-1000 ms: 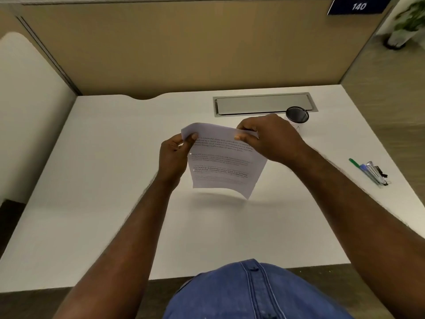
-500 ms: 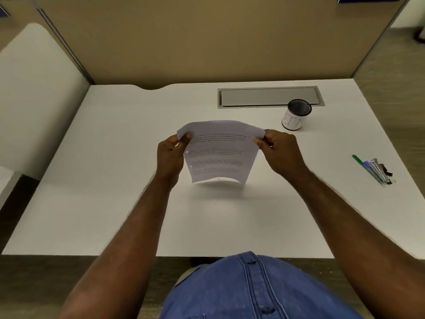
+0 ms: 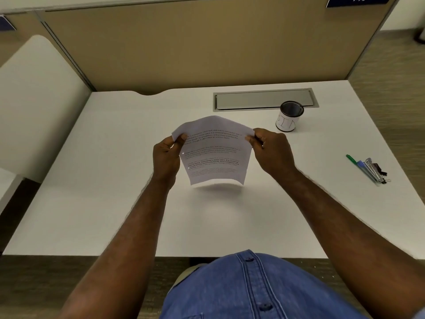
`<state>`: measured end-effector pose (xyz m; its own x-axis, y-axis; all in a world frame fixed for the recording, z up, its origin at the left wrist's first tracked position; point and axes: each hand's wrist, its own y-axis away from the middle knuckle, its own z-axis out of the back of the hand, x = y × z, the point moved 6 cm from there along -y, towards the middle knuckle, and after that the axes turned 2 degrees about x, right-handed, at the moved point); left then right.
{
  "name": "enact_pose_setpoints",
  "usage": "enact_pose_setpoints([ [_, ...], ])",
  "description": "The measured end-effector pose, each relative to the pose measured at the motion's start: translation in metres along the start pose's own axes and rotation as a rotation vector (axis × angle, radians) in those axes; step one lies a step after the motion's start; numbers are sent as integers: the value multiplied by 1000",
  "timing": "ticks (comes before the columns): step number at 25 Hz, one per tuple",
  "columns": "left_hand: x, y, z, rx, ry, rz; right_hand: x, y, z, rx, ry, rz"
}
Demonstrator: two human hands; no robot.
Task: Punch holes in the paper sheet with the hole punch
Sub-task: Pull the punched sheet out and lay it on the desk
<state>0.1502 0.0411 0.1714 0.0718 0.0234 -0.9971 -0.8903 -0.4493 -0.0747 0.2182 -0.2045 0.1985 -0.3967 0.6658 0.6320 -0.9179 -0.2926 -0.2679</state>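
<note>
Paper sheet (image 3: 215,155) is held up above the white worktop (image 3: 115,171) by both hands, its printed side facing the camera and its top edge bowed upward. The left hand (image 3: 166,157) is pinched on the sheet's upper left edge; the right hand (image 3: 272,151) is pinched on the upper right corner — both closed on the paper. Two small holes can be seen near the left margin. A shadow is cast on the worktop just below the sheet. A mesh cup (image 3: 289,116) stands further back to the right, beside a grey cable tray lid (image 3: 253,101). Pens (image 3: 368,169) lie well apart — near the worktop's right edge.
</note>
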Motion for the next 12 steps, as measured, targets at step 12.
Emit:
enact_pose_setpoints([
  [12, -8, -12, -8, 40, 12, 16, -30, -14, -11, 170, -223, -82],
])
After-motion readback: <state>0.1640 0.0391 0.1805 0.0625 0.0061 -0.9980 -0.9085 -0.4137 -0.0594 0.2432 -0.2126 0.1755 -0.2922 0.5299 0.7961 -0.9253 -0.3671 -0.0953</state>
